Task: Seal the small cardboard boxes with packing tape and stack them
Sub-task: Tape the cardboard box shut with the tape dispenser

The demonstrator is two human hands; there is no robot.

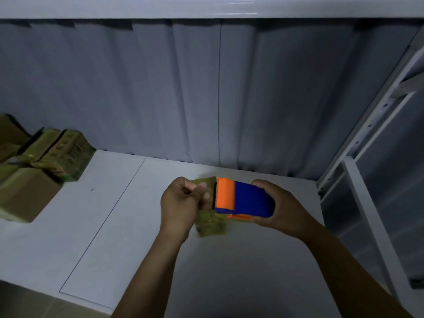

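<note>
A blue and orange tape dispenser (243, 199) is held over a small tape-covered cardboard box (210, 224) in the middle of the white shelf surface (128, 226). My right hand (273, 206) grips the dispenser's blue body from the right. My left hand (181, 200) sits just left of the dispenser's orange end, fingers curled, pinching the yellowish tape end at the box's top. Both hands and the dispenser hide most of the box.
Several taped cardboard boxes (57, 154) are stacked at the left edge, with a plain brown one (25, 193) in front. A corrugated grey wall (206, 92) closes the back. A white metal rack upright (367, 143) stands at the right.
</note>
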